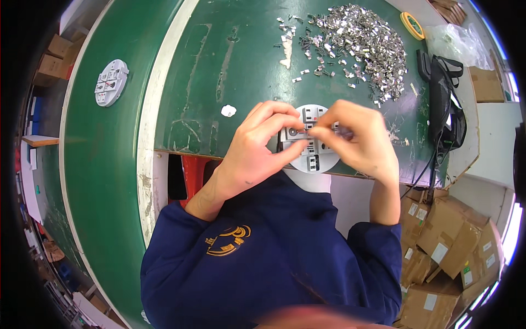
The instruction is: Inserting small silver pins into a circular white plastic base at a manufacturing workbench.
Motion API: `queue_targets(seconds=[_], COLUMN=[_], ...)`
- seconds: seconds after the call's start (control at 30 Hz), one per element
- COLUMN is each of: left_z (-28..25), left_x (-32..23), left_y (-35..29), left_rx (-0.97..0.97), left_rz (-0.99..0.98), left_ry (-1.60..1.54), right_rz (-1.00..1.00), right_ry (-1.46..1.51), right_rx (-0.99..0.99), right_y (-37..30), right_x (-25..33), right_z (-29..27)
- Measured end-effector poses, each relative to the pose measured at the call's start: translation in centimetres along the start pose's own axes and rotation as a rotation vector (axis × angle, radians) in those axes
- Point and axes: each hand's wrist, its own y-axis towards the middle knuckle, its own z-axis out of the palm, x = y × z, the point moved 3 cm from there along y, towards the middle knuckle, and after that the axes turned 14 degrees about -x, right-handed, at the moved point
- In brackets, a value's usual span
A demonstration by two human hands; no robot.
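A round white plastic socket unit (319,163) with several cut-outs and small metal and black parts lies at the table's near edge. My left hand (253,143) curves around its left side, fingertips and thumb touching it. Above its right half, my right hand (362,137) has thumb and forefinger pinched together near the unit's middle. Whatever sits in that pinch is too small and blurred to name. My fingers hide part of the unit's centre and right side.
A heap of small metal clips (367,46) spreads over the green table (246,71). A yellow tape roll (412,26), plastic bag (457,44) and black bag (442,104) line the right. Another round white unit (111,83) rests on the left green strip. Cardboard boxes (449,236) stand lower right.
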Motion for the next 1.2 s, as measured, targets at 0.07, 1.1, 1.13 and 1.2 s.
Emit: queue_targets(seconds=[0.07, 1.1, 1.13, 1.2], left_z=[-0.1, -15.2, -16.6, -19.5], left_x=[-0.5, -2.4, -2.2, -1.3], left_y=[0.2, -4.4, -5.0, -6.6], left_rx=[0.04, -0.766, -0.779, -0.839], left_rz=[0.107, -0.282, -0.277, -0.584], left_ry=[0.072, 0.833, 0.851, 1.33], right_rz=[0.021, -0.058, -0.047, -0.017], right_ry=[0.162, 0.936, 0.947, 0.957], right_rx=[-0.185, -0.477, -0.477, -0.482], right_y=[0.4, -1.1, -1.2, -1.4], right_x=[0.8, 1.1, 0.8, 0.5], right_z=[-1.1, 0.5, 0.6, 0.8])
